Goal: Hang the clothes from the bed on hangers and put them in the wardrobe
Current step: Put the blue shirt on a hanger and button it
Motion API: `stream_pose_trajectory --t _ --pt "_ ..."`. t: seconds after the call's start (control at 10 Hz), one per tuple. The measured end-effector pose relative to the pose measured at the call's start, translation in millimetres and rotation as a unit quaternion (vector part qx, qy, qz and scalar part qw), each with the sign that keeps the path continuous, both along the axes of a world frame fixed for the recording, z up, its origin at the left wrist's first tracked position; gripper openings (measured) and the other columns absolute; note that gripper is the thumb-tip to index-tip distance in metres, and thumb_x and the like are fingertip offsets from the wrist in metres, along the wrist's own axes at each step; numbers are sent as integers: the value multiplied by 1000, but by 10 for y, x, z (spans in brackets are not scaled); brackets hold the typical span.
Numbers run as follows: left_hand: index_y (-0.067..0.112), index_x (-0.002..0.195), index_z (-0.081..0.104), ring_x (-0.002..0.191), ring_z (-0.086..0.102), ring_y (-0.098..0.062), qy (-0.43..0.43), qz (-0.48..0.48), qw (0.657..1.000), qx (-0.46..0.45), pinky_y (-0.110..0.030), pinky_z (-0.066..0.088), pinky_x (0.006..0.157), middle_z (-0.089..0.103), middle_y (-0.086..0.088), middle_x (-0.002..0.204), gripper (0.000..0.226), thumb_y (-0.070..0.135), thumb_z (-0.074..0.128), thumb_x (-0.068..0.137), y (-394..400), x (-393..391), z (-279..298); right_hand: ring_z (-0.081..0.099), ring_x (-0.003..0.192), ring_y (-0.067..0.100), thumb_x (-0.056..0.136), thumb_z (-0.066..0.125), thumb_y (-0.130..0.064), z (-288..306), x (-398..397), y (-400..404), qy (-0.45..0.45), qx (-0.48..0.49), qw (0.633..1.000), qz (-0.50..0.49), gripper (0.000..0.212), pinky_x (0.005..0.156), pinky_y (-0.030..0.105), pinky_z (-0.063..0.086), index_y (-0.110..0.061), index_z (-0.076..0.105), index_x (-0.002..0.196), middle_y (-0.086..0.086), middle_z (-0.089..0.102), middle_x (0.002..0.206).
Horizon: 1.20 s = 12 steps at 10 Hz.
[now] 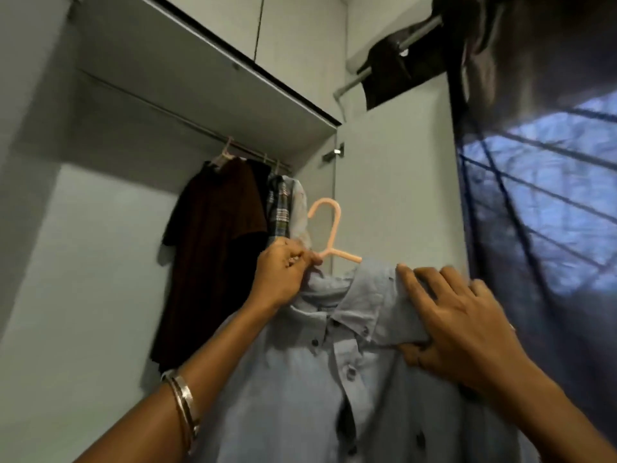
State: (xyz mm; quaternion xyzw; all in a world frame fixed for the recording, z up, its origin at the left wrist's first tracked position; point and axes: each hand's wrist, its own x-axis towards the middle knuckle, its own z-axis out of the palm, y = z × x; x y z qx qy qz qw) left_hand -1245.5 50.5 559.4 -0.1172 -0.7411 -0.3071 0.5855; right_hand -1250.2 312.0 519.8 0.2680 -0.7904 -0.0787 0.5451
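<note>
One light blue shirt (pixel 334 389) up in front of the open wardrobe (pixel 140 135), draped on one pink hanger (pixel 329 228), buttoned down the front with several dark buttons. Hook of the hanger free in the air, below the level of the rail (pixel 187 123) and not on it; one bare arm of the hanger poking out to the right above the collar. Left hand (pixel 283 272) closed tight at the hanger's neck, its grip pinching hanger and the shirt's collar edge together, two metal bangles (pixel 183 401) on that wrist. Right hand (pixel 457 325) on the shirt's right shoulder, its grip narrow, fingers (pixel 430 282) spread over the top of the fabric and thumb tucked beneath, a fold of cloth caught between. Inside the wardrobe, at the right end of the rail, three garments to be made out, already hanging: one dark brown (pixel 213 248), one plaid (pixel 279 208), one pale (pixel 300 208), pressed close together; a black one perhaps between, too dark to tell. One open wardrobe door (pixel 394 182) behind the hanger. One dark curtain (pixel 534 195) at far right, on one curtain rod (pixel 397 50).
</note>
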Motion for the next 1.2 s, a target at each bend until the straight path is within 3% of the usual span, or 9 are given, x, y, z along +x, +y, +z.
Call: stream_pose_trajectory --t 0.2,0.3,0.4,0.6,0.7,0.8,1.0,1.1,1.2 --pt "15 90 76 81 64 -8 -25 138 989 -39 -27 51 77 72 -1 88 14 24 66 87 -848 -396 104 59 85 28 36 55 -71 425 -783 -478 -28 1 1000 2 105 55 40 50 -13 61 124 5 63 102" --pt "15 89 75 77 61 -11 -44 254 963 -83 -32 51 74 69 -3 87 16 27 65 87 -1178 -627 282 39 124 21 65 53 -74 684 -1050 -663 -35 12 999 4 104 89 36 43 -25 16 149 -5 37 140" --pt "21 94 74 92 57 -17 -37 388 908 -154 -35 48 80 64 -1 97 19 33 60 89 -1430 -1039 622 35 127 19 68 53 -74 1042 -1417 -849 -26 16 999 11 101 92 33 43 -27 13 148 -8 34 142" --pt "16 97 68 96 51 -19 106 503 831 -214 -35 47 81 58 -2 105 20 29 54 91 -1693 -1411 1525 51 108 17 54 61 -76 1816 -1779 -1002 13 -12 998 54 79 72 33 47 -35 43 121 -12 52 112" --pt "16 107 64 101 51 -19 103 539 806 -221 -36 48 85 56 -2 113 24 31 53 92 -1836 -1498 1796 54 103 18 42 59 -86 2070 -2066 -1069 -1 -11 999 47 94 74 31 47 -39 45 122 -12 53 109" --pt "21 127 53 120 44 -21 32 596 745 -298 -38 42 96 50 -2 129 36 35 48 94 -2015 -1675 1871 57 95 18 20 46 -93 2159 -2443 -1176 -26 -13 999 20 119 80 35 52 -34 48 123 -11 55 102" --pt "27 144 30 146 9 -24 -99 654 655 -365 -52 2 115 26 0 154 46 40 31 100 -2302 -1995 2020 60 91 15 18 36 -101 2152 -2696 -1381 -12 -18 999 -40 122 76 36 54 -34 48 119 -17 57 104" --pt "33 147 23 146 0 -30 -141 697 590 -382 -60 -19 106 19 -3 157 53 53 22 98 -2393 -2244 2038 61 93 18 3 23 -106 2207 -2628 -1350 4 -56 997 -60 139 81 37 53 -46 43 128 -15 58 112" --pt "36 148 17 143 7 -42 -122 759 538 -346 -66 -19 103 29 -8 152 60 62 14 94 -2676 -2220 2157 62 86 21 -9 32 -102 2362 -2436 -1419 27 -96 995 -24 134 82 40 54 -55 53 115 -8 64 107"
